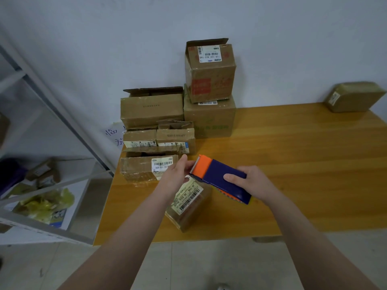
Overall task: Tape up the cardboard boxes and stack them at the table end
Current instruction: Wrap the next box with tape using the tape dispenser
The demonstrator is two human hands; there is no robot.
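Right hand [250,182] wraps the dispenser [217,177] body just above the small box [189,208] on the bench [303,164], left hand [174,174] at its toothed end, pinch unclear; box looks light, stiff, tape-slick, so grip opposite side walls.

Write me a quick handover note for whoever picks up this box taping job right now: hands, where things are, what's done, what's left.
Right hand grips the blue body of the tape dispenser above the table.
Left hand pinches at its orange cutter end; I cannot tell whether tape is pulled out.
Small labelled box lies on the table just under the hands.
Done: one box that looks taped over sits alone at the far right end.
Left: the pile of boxes at the far left, several with flaps open, plus the small box; tape them, then stack.
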